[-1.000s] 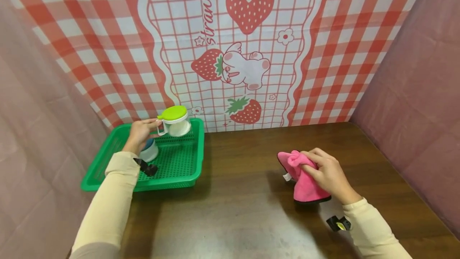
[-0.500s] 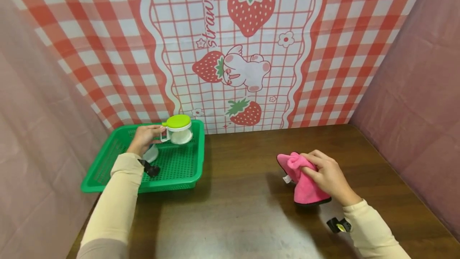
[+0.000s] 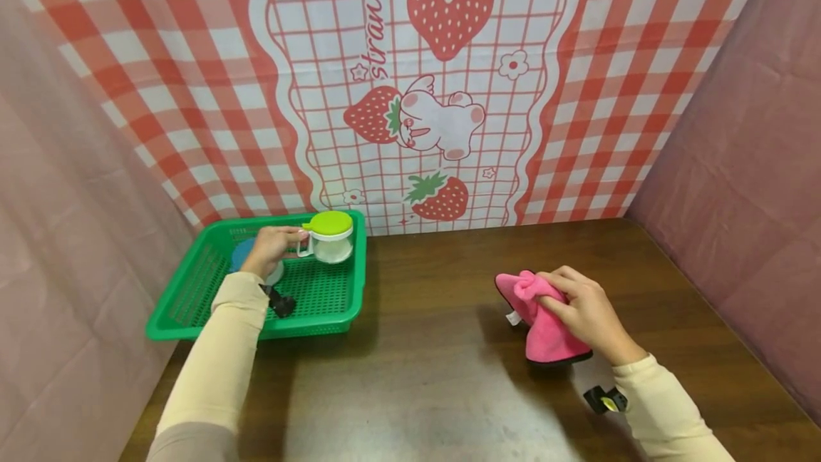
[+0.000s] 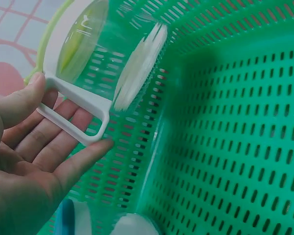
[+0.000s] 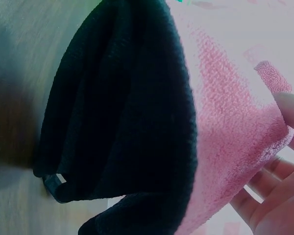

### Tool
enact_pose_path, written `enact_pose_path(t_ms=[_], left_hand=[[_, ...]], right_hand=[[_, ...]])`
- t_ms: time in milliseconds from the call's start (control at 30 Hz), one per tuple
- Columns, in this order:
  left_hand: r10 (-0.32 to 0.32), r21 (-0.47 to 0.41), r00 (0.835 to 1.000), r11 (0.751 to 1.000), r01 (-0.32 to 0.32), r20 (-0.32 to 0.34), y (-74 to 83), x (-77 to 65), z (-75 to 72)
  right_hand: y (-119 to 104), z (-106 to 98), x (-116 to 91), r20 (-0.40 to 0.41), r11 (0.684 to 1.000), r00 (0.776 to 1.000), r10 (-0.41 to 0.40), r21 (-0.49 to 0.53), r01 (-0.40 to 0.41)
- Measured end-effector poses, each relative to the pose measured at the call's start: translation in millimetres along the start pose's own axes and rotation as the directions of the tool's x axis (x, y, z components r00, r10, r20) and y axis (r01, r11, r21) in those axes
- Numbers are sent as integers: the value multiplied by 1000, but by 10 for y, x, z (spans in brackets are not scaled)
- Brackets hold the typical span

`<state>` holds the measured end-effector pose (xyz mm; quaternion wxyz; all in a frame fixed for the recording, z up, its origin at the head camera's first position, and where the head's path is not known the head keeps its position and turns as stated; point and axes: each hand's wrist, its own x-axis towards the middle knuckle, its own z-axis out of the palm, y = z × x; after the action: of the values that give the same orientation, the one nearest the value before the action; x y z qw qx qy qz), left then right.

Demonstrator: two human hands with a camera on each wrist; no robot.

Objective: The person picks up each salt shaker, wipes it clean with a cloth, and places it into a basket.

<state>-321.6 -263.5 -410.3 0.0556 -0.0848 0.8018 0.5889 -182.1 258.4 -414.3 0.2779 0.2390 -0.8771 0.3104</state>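
My left hand (image 3: 272, 248) grips the white handle of a clear seasoning jar (image 3: 332, 249) with a lime-green lid. In the left wrist view the thumb presses the top of the handle (image 4: 78, 98), and white contents show at the jar's bottom. The jar is over the right back part of a green plastic basket (image 3: 321, 305). Behind my left hand, a blue-lidded container (image 3: 242, 254) sits in the basket, partly hidden. My right hand (image 3: 586, 312) pinches a pink cloth (image 3: 551, 330) with dark edging above the table. Its dark underside (image 5: 117, 112) fills much of the right wrist view.
The brown wooden table (image 3: 417, 348) spreads from the basket to the right side. A red-checked strawberry-print cloth (image 3: 442, 113) hangs along the back. Pink curtains (image 3: 731, 162) close off both sides.
My left hand has moved right and slightly down with the seasoning jar, and more of the blue-lidded container shows now. My right hand and the pink cloth have stayed nearly still.
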Motion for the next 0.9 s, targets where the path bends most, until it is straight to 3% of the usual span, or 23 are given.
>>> enact_pose_path(t_ms=[267,633,900], left_hand=[[-24,94,1000,995,22,21,-72,34,58],[-72,131,993,989,60,90,-114,3,28],[-96,370,987,928,43,126,-27,-46,8]], right_hand=[[7,4,-6,16,1000,1000,10,3,-10],[-5,28,-2,47,1000,999,15,9,-16],[0,51,-9,45,1000,999,12,13,-13]])
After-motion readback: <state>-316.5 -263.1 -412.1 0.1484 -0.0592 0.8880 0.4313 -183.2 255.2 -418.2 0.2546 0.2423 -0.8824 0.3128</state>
